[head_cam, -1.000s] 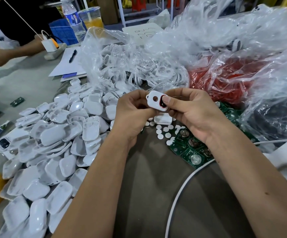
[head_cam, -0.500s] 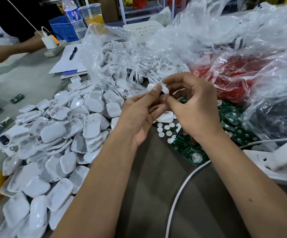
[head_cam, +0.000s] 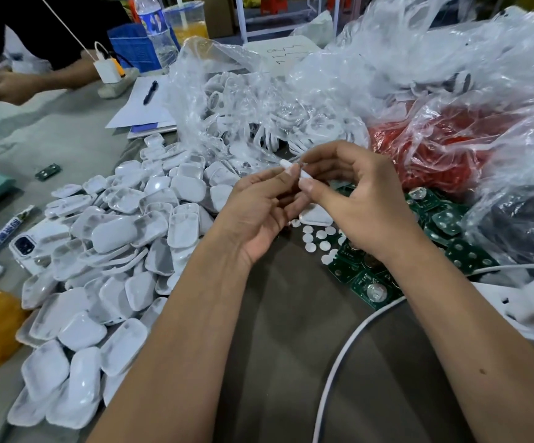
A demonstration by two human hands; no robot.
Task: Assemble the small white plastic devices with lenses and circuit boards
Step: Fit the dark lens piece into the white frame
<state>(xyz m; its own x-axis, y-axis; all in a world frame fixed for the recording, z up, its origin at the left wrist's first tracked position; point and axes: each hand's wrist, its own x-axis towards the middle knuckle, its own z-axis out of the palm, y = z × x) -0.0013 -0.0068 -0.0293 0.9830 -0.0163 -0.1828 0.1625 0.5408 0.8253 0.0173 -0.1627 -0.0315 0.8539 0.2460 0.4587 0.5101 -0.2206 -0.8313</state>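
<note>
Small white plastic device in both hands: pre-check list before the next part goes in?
1. Small white plastic device in grip of both left hand and right hand: ok.
2. Device face visible for alignment: not ok, seen edge-on.
3. Round white lens discs on the table near the hands: ok.
4. Green circuit boards piled under the right wrist: ok.
5. Board already seated inside: cannot tell.

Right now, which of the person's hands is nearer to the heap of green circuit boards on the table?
The right hand. It hovers directly over the near edge of the green circuit boards, hiding some. The left hand sits further left, beside the pile of white plastic shells.
</note>
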